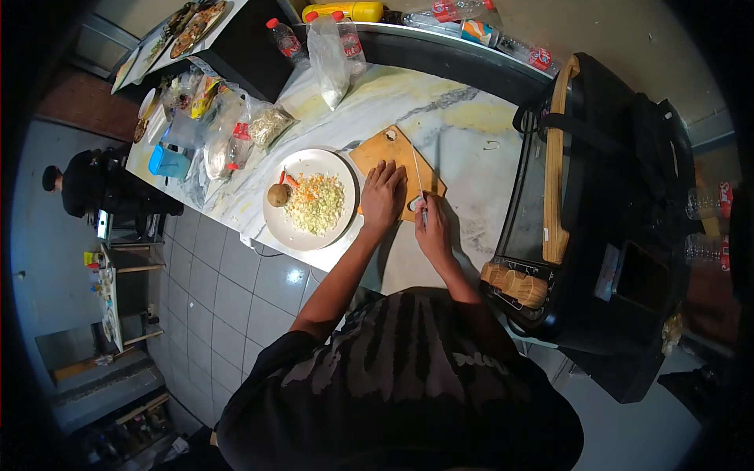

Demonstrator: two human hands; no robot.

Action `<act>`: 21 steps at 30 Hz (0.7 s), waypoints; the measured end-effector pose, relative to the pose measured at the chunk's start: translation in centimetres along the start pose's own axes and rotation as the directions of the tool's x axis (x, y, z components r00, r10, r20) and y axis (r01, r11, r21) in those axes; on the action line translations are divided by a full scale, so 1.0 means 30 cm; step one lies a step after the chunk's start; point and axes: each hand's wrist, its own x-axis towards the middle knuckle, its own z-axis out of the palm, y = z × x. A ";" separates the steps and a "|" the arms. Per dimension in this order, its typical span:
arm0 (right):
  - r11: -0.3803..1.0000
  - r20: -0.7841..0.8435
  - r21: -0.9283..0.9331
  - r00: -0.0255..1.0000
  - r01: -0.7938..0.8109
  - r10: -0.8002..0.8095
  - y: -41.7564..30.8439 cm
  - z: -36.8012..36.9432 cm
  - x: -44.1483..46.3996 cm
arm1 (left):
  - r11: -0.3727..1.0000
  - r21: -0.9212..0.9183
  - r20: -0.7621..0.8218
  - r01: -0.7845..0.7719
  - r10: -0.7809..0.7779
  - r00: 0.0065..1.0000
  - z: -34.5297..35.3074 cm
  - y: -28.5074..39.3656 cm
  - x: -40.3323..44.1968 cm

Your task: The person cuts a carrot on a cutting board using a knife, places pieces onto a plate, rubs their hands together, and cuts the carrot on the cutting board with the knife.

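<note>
The left hand point(382, 188) lies on the cutting board point(380, 151), back upward, fingers together; anything beneath it is hidden. The right hand point(432, 225) grips 1 knife point(419, 169), handle partly covered, blade over the board. Beside the board, on the surface point(463, 145), 1 plate point(318, 160) carries chopped vegetables point(314, 206), pieces too small to identify, and 1 brown round item point(277, 195).

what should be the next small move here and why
Probably shift the left hand slightly away from the slim silvery knife before any cut: it lies over the light-brown wooden cutting board, with the blade close beside it in the right hand. Whatever lies beneath is hidden.
</note>
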 end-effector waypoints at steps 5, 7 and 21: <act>0.996 -0.028 -0.027 0.996 0.083 -0.083 -0.012 -0.003 -0.028 | 0.998 -0.014 0.079 -0.055 0.056 0.995 0.019 -0.024 -0.027; 0.999 0.019 -0.034 1.000 0.003 -0.002 -0.025 -0.024 -0.051 | 0.997 -0.025 0.090 -0.067 0.069 0.994 0.013 -0.007 -0.054; 0.998 0.106 0.064 0.994 -0.009 0.002 -0.047 -0.129 -0.187 | 0.975 -0.137 0.143 -0.176 0.196 0.970 -0.061 0.015 -0.054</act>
